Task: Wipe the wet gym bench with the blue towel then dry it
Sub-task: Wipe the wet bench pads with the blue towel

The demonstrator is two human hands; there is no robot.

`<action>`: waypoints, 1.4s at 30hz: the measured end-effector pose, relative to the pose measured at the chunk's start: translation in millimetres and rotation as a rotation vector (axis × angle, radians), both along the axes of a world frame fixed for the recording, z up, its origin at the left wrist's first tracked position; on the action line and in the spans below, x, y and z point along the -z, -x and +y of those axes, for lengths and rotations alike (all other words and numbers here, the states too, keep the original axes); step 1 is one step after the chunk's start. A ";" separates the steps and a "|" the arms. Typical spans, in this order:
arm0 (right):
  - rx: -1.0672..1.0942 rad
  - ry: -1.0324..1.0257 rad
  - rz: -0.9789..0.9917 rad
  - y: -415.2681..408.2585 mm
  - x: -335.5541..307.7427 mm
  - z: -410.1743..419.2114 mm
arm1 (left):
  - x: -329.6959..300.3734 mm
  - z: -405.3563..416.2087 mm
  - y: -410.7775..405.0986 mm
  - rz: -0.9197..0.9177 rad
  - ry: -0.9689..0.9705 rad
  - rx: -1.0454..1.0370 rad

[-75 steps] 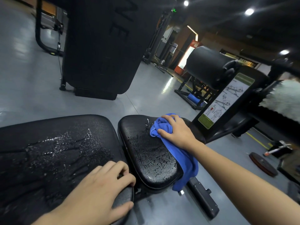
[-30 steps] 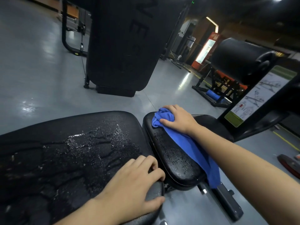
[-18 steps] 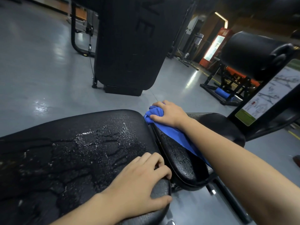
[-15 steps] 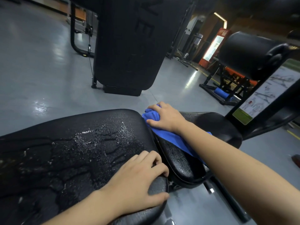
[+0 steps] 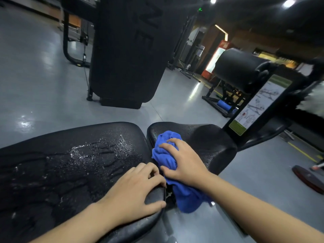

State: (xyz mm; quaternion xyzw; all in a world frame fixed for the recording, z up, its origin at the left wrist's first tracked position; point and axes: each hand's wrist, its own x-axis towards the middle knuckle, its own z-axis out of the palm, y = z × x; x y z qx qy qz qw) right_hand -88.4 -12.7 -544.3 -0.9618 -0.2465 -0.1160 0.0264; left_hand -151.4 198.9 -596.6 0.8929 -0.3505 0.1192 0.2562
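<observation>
The black gym bench has a long back pad (image 5: 61,163) at the left, streaked with water drops, and a smaller seat pad (image 5: 210,142) to its right. A bunched blue towel (image 5: 166,155) lies on the seat pad's left side and hangs down past its near edge. My right hand (image 5: 184,162) presses on the towel, fingers curled over the cloth. My left hand (image 5: 136,192) rests on the back pad's near right corner, with fingers bent over the edge and the thumb under it.
A tall black padded machine (image 5: 129,53) stands on the grey floor behind the bench. A roller pad (image 5: 242,71) and an exercise chart plate (image 5: 259,106) rise at the right. A weight plate (image 5: 308,178) lies on the floor at far right.
My right hand has pulled the towel back along the seat pad's left side toward me, close to my left hand. The left hand keeps its place on the back pad's corner.
</observation>
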 end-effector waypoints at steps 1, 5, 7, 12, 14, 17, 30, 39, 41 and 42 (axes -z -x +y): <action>0.002 0.005 0.006 4.0 0.5 -2.5 | -0.2 0.0 0.6 0.001 0.000 0.000; 0.006 0.026 -0.007 -2.2 1.5 -0.3 | -0.9 -0.4 0.6 0.000 0.016 -0.005; 0.003 0.045 -0.012 -15.0 1.2 6.0 | -1.7 -0.6 -0.5 0.002 0.024 -0.007; 0.052 0.041 0.001 -58.7 -1.2 28.4 | 1.2 -1.7 -2.7 0.009 0.021 0.002; 0.104 0.047 0.019 -80.4 -0.8 38.1 | 1.5 -2.3 -3.8 0.013 0.025 0.006; 0.174 0.053 0.023 -114.1 1.4 51.5 | 2.4 -3.0 -5.4 0.021 0.020 0.007; 0.169 0.064 -0.060 -118.6 9.3 57.3 | 6.1 -5.2 -4.1 0.050 0.038 -0.019; 0.139 -0.029 -0.146 -4.5 14.9 16.5 | 5.9 -2.3 -0.8 0.066 0.056 -0.047; 0.121 -0.059 -0.150 16.5 14.6 2.7 | 6.1 -1.5 0.0 0.075 0.052 -0.047; 0.106 -0.071 -0.151 24.5 14.9 -4.3 | 6.1 -1.3 0.2 0.076 0.045 -0.049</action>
